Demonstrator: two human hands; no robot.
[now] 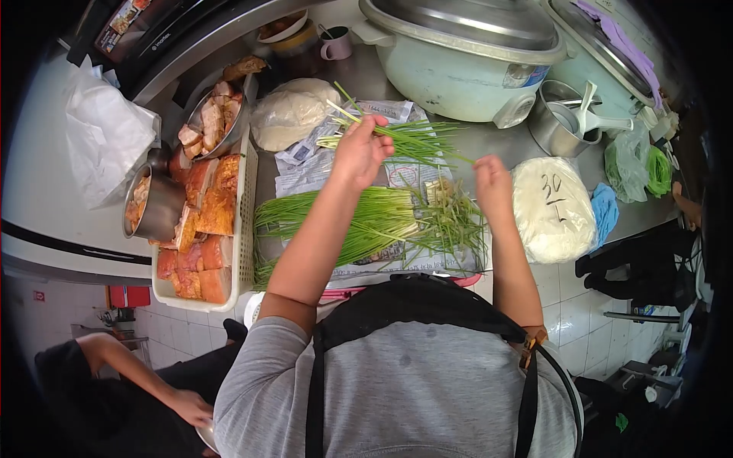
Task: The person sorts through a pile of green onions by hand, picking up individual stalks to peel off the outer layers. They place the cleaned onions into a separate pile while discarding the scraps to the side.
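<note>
Stems [427, 141], slender and green, in hands [362, 153]

Bright, fairly even light falls on the counter [500, 143], with soft shadows. Glare streaks the metal lid [473, 21] beyond the left hand [365, 150]; farther left, the white bag [107, 136] looks washed out. Wide-lens distortion bends the edges, and the corners go black.

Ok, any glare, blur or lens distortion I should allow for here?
Head view: wide-lens distortion bows the scene towards its edges, with black corners; highlights glint on the metal lid and wrapped package; the white plastic bag looks nearly washed out; left hand and right hand look reasonably sharp, though tangled green stalks blend together.
</note>
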